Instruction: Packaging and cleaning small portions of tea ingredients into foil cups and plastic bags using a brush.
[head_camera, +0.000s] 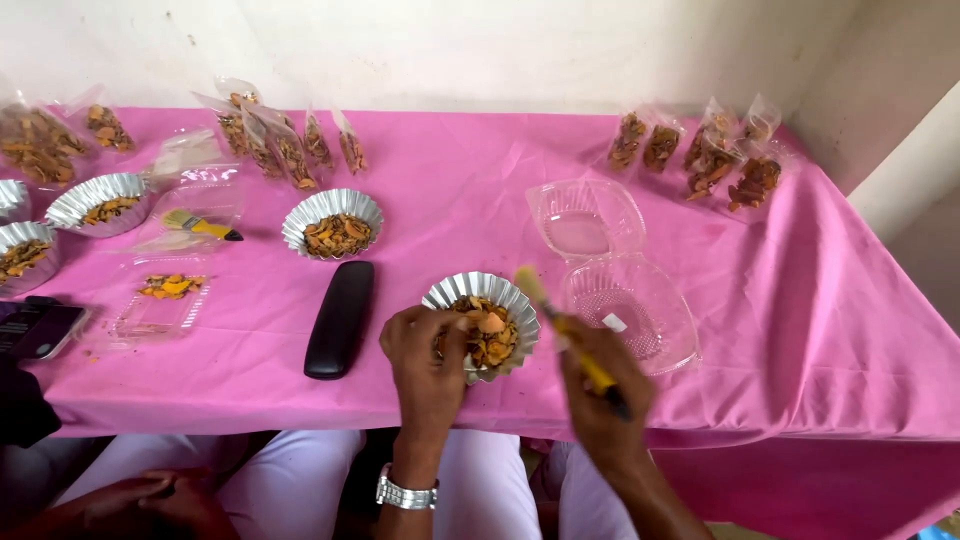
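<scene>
A fluted foil bowl (458, 291) filled with orange-brown dried pieces sits near the table's front edge. My left hand (425, 358) grips its near rim, with a piece pinched at the fingertips over the bowl. My right hand (600, 395) holds a yellow-handled brush (560, 325), blurred, its bristles pointing up beside the bowl's right side. An open clear plastic clamshell box (625, 300) lies just right of the bowl.
A black oblong case (340, 318) lies left of the bowl. More foil bowls (332, 222), a second brush (200, 224), a small clear tray (165, 295) and sealed packets (280, 140) sit on the pink cloth (450, 180). Another person's hands (150, 500) rest at lower left.
</scene>
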